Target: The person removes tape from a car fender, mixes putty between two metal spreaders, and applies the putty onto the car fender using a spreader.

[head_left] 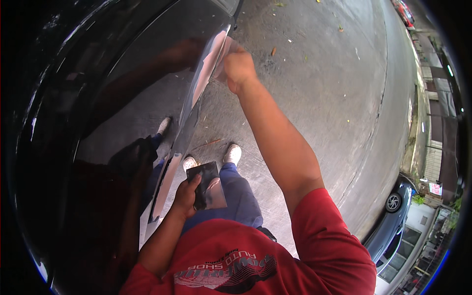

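Note:
My left hand (185,197) grips a dark, flat, rectangular board (198,189), thumb on top, in front of my thighs. A smear of pinkish putty (215,197) covers one side of the board. Farther ahead, my right hand (239,69) is closed at the edge of a glossy black car panel (132,93). What its fingers hold is blurred and partly hidden. Pale pink filler (210,56) coats the panel's edge beside that hand. Another pinkish patch (167,179) runs along the same edge, nearer to me.
The shiny panel fills the left side and mirrors my arm and legs. Grey concrete ground (314,73) with scattered leaves stretches to the right. A grey-blue car (393,216) is parked at the lower right, by a building. My light-coloured shoes (232,154) stand close to the panel.

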The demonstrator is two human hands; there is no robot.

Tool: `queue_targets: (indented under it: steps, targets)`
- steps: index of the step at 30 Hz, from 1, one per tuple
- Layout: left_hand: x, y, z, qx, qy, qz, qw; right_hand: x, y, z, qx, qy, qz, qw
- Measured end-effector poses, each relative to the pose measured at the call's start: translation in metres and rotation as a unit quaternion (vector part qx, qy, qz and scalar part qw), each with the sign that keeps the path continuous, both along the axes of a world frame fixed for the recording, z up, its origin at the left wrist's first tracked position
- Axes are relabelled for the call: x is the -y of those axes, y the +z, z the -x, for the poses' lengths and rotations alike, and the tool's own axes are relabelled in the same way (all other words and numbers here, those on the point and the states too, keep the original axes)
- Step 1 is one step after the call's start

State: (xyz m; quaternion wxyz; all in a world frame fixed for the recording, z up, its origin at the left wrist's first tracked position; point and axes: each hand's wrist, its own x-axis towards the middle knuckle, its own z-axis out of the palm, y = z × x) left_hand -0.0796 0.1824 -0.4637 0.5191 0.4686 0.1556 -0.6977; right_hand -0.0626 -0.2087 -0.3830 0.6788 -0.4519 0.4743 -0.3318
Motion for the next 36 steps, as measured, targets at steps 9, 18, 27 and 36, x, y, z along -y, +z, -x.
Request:
queue_targets:
  steps: [9, 18, 27, 36]
  targets:
    - [0.005, 0.003, -0.001, -0.008, 0.017, 0.023, 1.0, 0.007, 0.001, -0.009, 0.005, 0.048, 0.002, 0.999]
    - [0.003, 0.005, -0.004, -0.024, 0.008, 0.031, 0.999, -0.027, 0.058, -0.002, -0.016, 0.101, 0.03, 0.994]
    - [0.008, 0.013, -0.004, -0.024, -0.001, 0.028, 0.999, -0.056, 0.07, 0.005, 0.036, 0.094, 0.071, 0.992]
    - [0.007, 0.016, -0.001, -0.018, 0.009, 0.045, 0.999, -0.104, 0.101, 0.017, 0.061, 0.087, 0.04, 0.994]
